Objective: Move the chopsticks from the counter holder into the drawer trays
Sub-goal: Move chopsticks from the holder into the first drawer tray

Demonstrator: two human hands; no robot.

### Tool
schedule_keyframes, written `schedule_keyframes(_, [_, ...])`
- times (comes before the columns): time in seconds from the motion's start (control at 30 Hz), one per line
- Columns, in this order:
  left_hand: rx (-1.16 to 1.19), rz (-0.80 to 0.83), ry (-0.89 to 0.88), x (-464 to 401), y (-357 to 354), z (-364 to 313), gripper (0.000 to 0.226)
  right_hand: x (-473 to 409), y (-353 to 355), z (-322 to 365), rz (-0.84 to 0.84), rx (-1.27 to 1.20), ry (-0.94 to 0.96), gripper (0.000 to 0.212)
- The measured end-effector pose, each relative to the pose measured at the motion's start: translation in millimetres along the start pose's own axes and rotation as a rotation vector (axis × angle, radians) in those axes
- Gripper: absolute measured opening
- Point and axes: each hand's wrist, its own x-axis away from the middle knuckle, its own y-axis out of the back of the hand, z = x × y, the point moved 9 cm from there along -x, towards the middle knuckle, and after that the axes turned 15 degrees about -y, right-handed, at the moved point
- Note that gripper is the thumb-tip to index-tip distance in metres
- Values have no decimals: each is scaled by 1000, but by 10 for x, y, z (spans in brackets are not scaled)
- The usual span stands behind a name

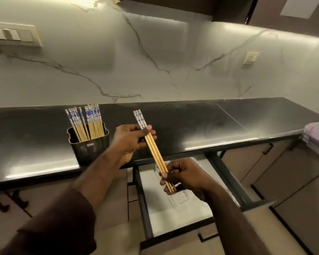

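Note:
A small bundle of wooden chopsticks (156, 153) with blue-and-white patterned tops slants over the counter's front edge. My left hand (131, 139) grips the bundle near its patterned end. My right hand (184, 174) pinches the plain tips lower down, above the open drawer (175, 223). A white tray (180, 198) lies in the drawer, partly hidden by my right hand. The dark metal holder (89, 146) stands on the counter to the left, with several more chopsticks (87, 124) upright in it.
The black counter (210, 126) runs left to right under a marble wall. A striped cloth (318, 137) lies at the counter's right end. Closed cabinet doors (284, 172) flank the drawer, whose dark frame sticks out toward me.

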Motion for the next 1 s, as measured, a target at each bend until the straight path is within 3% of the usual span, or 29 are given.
schedule_keyframes(0.33, [-49, -79, 260, 153, -972, 1519, 17, -9, 1128, -1070, 56, 46, -292, 17])
schedule_keyframes(0.8, [-213, 81, 557, 45, -767, 3064, 21, -877, 1342, -1907, 105, 91, -640, 18])
schedule_keyframes(1.0, [-529, 94, 488, -210, -446, 3343, 18, -1360, 1254, -2010, 60, 117, -702, 27])
